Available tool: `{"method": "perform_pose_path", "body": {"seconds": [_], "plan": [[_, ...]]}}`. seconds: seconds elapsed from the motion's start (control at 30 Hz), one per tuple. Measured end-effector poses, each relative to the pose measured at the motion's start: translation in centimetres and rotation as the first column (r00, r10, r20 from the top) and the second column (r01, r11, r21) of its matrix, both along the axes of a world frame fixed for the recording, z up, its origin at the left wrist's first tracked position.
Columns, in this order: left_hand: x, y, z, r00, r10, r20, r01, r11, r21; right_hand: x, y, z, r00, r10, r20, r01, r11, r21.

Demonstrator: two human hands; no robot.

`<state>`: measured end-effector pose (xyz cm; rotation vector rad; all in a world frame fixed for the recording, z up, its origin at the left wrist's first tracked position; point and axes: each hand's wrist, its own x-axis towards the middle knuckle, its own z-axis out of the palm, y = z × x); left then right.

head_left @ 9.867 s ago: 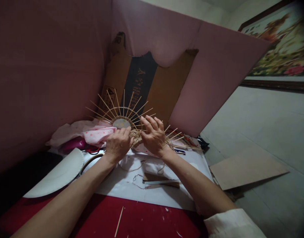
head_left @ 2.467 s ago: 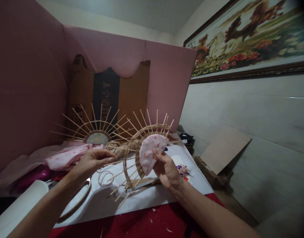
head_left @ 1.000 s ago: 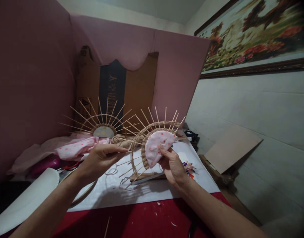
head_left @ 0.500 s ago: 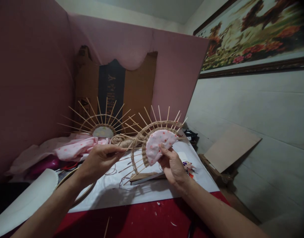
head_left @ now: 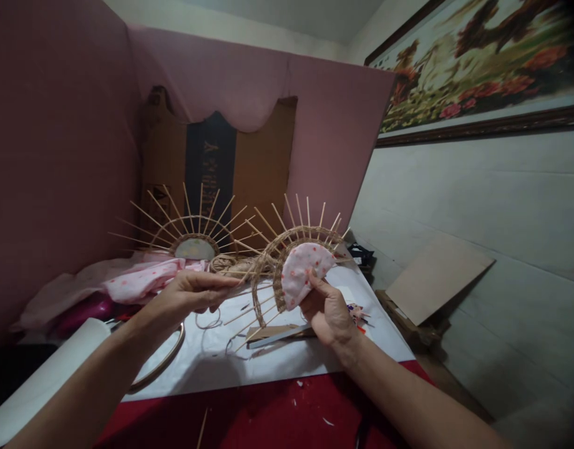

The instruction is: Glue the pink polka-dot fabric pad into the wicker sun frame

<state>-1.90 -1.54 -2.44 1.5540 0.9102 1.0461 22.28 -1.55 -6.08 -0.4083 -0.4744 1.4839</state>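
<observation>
Turned slightly clockwise, the fan [head_left: 302, 272] sits pinched in the right hand [head_left: 328, 312]; the left hand [head_left: 191, 294], fingertips together, seems to pinch cord [head_left: 256, 268], best kept evenly taut.

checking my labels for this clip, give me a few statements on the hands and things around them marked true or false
1. The right hand grips the woven fan at its dotted centre. True.
2. The left hand is out of view. False: its fingers are at the woven fan's left edge.
3. A second fan is in front of the cardboard. True.
4. The framed picture is left of the cardboard. False: it is to the right.
</observation>
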Motion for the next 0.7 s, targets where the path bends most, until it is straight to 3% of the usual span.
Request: {"method": "perform_pose_path", "body": {"seconds": [0.1, 0.27, 0.4, 0.7], "plan": [[-0.2, 0.2, -0.2, 0.997, -0.059, 0.039, 0.064, 0.988, -0.142, -0.1, -0.2, 0.4, 1.0, 0.014, -0.02, -0.015, 0.999, -0.029], [0.6, 0.4, -1.1, 0.994, -0.113, 0.002, 0.111, 0.973, -0.203, -0.2, -0.4, 0.3, 0.997, 0.064, -0.045, -0.067, 0.996, -0.058], [1.6, 0.2, -1.5, 0.995, -0.097, 0.012, 0.097, 0.964, -0.249, -0.3, -0.5, 0.0, 0.994, 0.106, -0.031, -0.106, 0.994, -0.005], [1.5, 0.5, -1.5, 0.992, -0.056, -0.111, 0.036, 0.984, -0.173, -0.1, 0.1, -0.1, 0.999, 0.037, -0.039, -0.037, 0.999, -0.006]]}}
